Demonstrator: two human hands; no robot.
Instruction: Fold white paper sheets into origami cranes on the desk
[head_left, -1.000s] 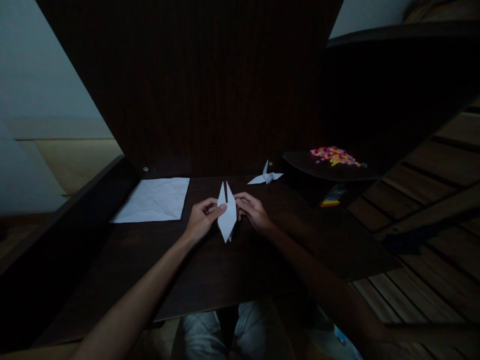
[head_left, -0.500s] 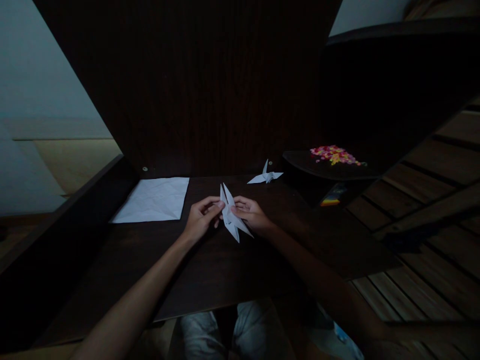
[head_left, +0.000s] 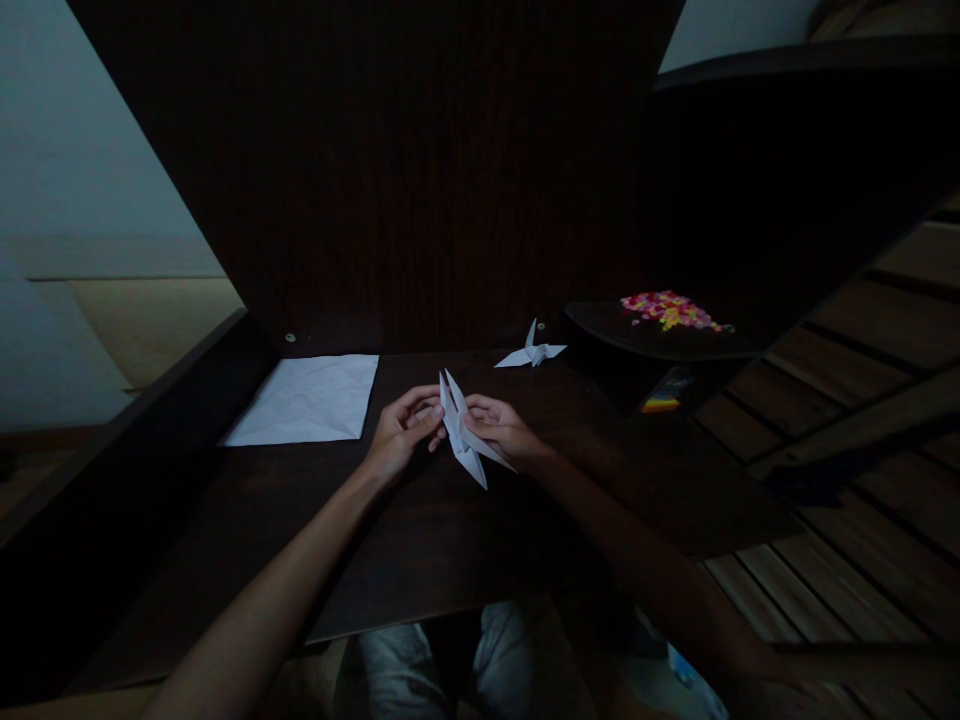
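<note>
A folded white origami paper [head_left: 463, 440] with long pointed ends is held up between my two hands, over the dark desk. My left hand [head_left: 401, 430] pinches its left side between thumb and fingers. On the opposite side, my right hand [head_left: 504, 430] grips it with the thumb on top and the fingers behind. Two narrow points rise at the far end, and two wider ones spread toward me. Behind it, near the back panel, lies a finished-looking white paper crane [head_left: 534, 354], apart from both hands.
A creased white paper sheet [head_left: 307, 400] lies flat at the desk's left. Small pink, red and yellow pieces [head_left: 671, 310] are heaped on a dark corner shelf [head_left: 600, 325] at the right. A raised side board [head_left: 150, 420] edges the desk's left.
The folded paper has turned slightly, its near points shifting right and a little closer to me. Both hands keep their grip in nearly the same place.
</note>
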